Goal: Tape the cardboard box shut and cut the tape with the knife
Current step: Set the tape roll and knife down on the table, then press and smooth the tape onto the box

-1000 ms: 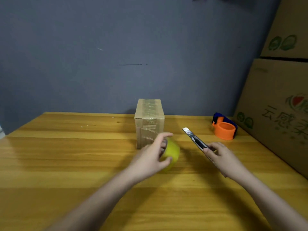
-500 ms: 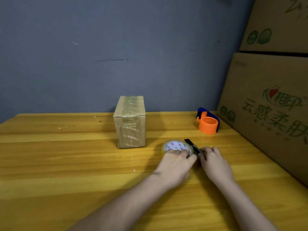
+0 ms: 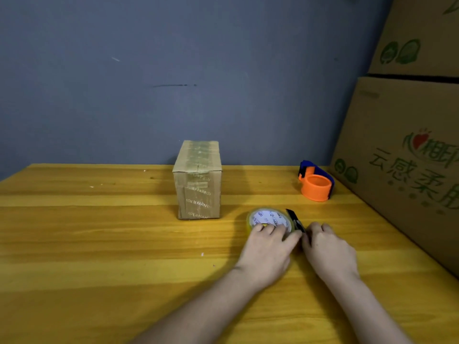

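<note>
Dimly, evenly lit, seemingly from overhead and slightly behind. Soft sheen along the wooden table (image 3: 99, 244); no hard glare. Diffuse shadows under the left hand (image 3: 267, 254), beside the right hand (image 3: 327, 252), and left of the small cardboard box (image 3: 198, 181). Mildly soft throughout; printing on tape barely legible. Wide-angle bowing at the edges, tilting the big cartons (image 3: 407, 155).

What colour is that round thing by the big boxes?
The tape holder is orange with a blue part behind. The head view shows it clearly.
</note>
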`<state>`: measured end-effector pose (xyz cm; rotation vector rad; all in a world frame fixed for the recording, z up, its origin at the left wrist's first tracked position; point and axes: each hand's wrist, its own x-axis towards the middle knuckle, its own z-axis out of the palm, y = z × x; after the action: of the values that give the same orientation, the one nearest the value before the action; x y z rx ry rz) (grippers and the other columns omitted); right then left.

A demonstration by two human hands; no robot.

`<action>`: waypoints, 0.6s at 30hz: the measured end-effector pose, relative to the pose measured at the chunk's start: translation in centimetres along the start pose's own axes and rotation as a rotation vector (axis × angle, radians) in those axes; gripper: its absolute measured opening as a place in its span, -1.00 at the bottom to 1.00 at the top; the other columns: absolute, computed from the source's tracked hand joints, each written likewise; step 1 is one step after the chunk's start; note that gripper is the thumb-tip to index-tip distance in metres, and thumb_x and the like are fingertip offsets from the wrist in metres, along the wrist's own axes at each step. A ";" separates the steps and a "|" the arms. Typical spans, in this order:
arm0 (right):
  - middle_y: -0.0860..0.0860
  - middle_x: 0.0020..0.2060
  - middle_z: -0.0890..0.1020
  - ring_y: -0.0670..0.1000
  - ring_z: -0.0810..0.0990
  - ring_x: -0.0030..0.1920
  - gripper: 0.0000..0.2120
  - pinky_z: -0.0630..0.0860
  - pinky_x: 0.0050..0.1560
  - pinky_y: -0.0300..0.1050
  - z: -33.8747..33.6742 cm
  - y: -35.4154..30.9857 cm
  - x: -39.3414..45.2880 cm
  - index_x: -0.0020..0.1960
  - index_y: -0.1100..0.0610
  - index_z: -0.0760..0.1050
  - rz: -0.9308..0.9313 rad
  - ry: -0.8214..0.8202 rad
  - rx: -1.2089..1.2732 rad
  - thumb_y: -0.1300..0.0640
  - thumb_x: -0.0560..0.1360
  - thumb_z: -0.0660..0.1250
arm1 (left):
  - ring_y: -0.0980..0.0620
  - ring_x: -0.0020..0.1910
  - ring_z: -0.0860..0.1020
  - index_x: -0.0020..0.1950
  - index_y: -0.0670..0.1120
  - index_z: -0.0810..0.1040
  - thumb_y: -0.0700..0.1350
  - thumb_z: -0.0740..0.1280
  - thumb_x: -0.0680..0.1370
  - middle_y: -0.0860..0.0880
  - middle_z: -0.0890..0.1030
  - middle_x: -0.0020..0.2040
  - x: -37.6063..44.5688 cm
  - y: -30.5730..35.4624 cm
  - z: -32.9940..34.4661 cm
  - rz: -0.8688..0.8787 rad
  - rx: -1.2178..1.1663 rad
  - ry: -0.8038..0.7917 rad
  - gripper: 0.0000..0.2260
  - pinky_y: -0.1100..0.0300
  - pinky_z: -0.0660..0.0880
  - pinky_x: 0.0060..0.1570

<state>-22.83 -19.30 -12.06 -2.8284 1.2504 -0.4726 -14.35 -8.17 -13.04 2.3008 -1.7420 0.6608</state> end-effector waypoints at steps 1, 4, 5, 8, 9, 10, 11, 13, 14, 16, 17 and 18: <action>0.07 0.14 0.53 0.20 0.60 0.07 -0.67 0.50 -0.06 -0.02 -0.2 0.0 0.0 0.19 0.05 0.40 0.013 -0.013 0.021 -0.11 0.57 0.07 | 0.08 -0.26 0.58 0.20 0.13 0.47 0.02 0.14 0.31 0.09 0.61 -0.18 -0.2 -0.1 -0.2 -0.014 -0.027 0.016 -0.54 0.24 0.45 -0.23; 0.05 0.08 0.54 0.18 0.59 0.03 -0.72 0.48 -0.13 -0.02 -1.3 0.1 0.2 0.14 0.01 0.44 0.013 0.120 0.151 -0.11 0.55 0.14 | 0.03 -0.13 0.57 0.25 0.06 0.40 0.03 0.16 0.40 0.04 0.59 -0.04 -1.2 -0.9 -1.2 -0.045 -0.105 0.114 -0.59 0.18 0.48 -0.11; 0.03 0.02 0.55 0.16 0.58 -0.03 -0.78 0.46 -0.19 -0.02 -1.9 -0.1 0.2 0.08 0.01 0.46 -0.027 0.223 0.233 -0.07 0.54 0.18 | 0.03 -0.09 0.56 0.21 0.04 0.42 0.03 0.17 0.42 0.03 0.57 -0.02 -1.5 -1.4 -1.8 -0.052 -0.116 0.148 -0.63 0.17 0.48 -0.09; -0.04 -0.13 0.60 0.05 0.56 -0.17 -0.88 0.47 -0.24 -0.05 -3.6 -2.6 0.3 -0.09 0.01 0.49 -0.140 0.340 0.511 -0.01 0.53 0.23 | 0.03 -0.10 0.56 0.05 -0.01 0.51 -0.02 0.19 0.45 0.01 0.57 -0.05 -2.8 -4.2 -4.1 -0.068 -0.094 0.258 -0.77 0.16 0.47 -0.09; -0.04 -0.17 0.62 0.05 0.57 -0.19 -0.86 0.50 -0.22 -0.02 -3.8 -4.0 0.4 -0.12 0.00 0.51 -0.167 0.306 0.589 -0.03 0.53 0.24 | 0.02 -0.11 0.55 0.01 -0.02 0.52 -0.05 0.19 0.45 0.00 0.57 -0.06 -3.2 -5.5 -4.8 -0.082 -0.078 0.296 -0.80 0.15 0.46 -0.10; -0.05 -0.22 0.64 0.06 0.58 -0.21 -0.82 0.52 -0.22 0.02 -3.9 -5.4 0.6 -0.14 0.01 0.52 -0.199 0.257 0.656 -0.06 0.51 0.24 | 0.02 -0.11 0.55 -0.01 -0.03 0.53 -0.07 0.19 0.45 0.00 0.56 -0.07 -3.5 -6.7 -5.4 -0.103 -0.063 0.335 -0.82 0.14 0.44 -0.10; -0.05 -0.30 0.64 0.06 0.59 -0.26 -0.78 0.53 -0.23 0.03 -3.9 -7.1 0.7 -0.16 0.01 0.53 -0.230 0.195 0.721 -0.11 0.49 0.23 | 0.02 -0.09 0.54 -0.01 -0.03 0.53 -0.09 0.19 0.46 0.00 0.56 -0.06 -3.9 -8.0 -6.0 -0.132 -0.052 0.370 -0.82 0.14 0.40 -0.08; -0.05 -0.43 0.61 0.03 0.54 -0.38 -0.71 0.48 -0.29 -0.01 -4.2 -10.7 0.8 -0.19 0.03 0.56 -0.254 0.005 0.882 -0.16 0.47 0.22 | 0.02 -0.02 0.52 0.02 -0.02 0.53 -0.11 0.18 0.47 0.00 0.55 -0.03 -4.4 -10.5 -7.1 -0.220 -0.053 0.431 -0.81 0.16 0.32 -0.02; -0.04 -0.46 0.59 0.02 0.49 -0.43 -0.71 0.45 -0.35 -0.07 -4.3 -12.5 0.8 -0.18 0.07 0.58 -0.239 -0.127 0.992 -0.12 0.50 0.24 | 0.02 0.02 0.50 0.04 -0.02 0.52 -0.11 0.18 0.47 -0.01 0.55 0.00 -4.6 -11.6 -7.6 -0.278 -0.062 0.457 -0.80 0.16 0.29 0.01; 0.01 -0.46 0.57 0.00 0.41 -0.51 -0.72 0.32 -0.50 -0.21 -4.7 -15.5 0.5 -0.12 0.17 0.55 -0.142 -0.396 1.211 -0.04 0.53 0.25 | 0.02 0.10 0.45 0.09 0.00 0.49 -0.11 0.15 0.46 0.00 0.53 0.09 -4.8 -13.7 -8.5 -0.405 -0.108 0.488 -0.75 0.15 0.26 0.09; 0.03 -0.44 0.57 -0.02 0.40 -0.53 -0.72 0.25 -0.55 -0.25 -4.6 -16.6 0.3 -0.08 0.17 0.54 -0.084 -0.493 1.273 -0.06 0.53 0.25 | 0.03 0.16 0.43 0.13 0.01 0.48 -0.11 0.13 0.46 0.01 0.52 0.15 -4.8 -14.7 -8.8 -0.459 -0.148 0.486 -0.72 0.15 0.25 0.14; 0.04 -0.42 0.57 -0.04 0.40 -0.54 -0.71 0.21 -0.55 -0.27 -4.5 -17.5 0.1 -0.06 0.15 0.53 -0.031 -0.552 1.310 -0.09 0.52 0.26 | 0.04 0.23 0.42 0.17 0.02 0.47 -0.11 0.12 0.46 0.03 0.51 0.20 -4.7 -15.6 -9.0 -0.496 -0.194 0.473 -0.68 0.14 0.24 0.21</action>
<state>-11.39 -7.02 -5.42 -1.6483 0.4492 -0.2865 -2.75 4.11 -5.28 2.0936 -0.9376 0.8035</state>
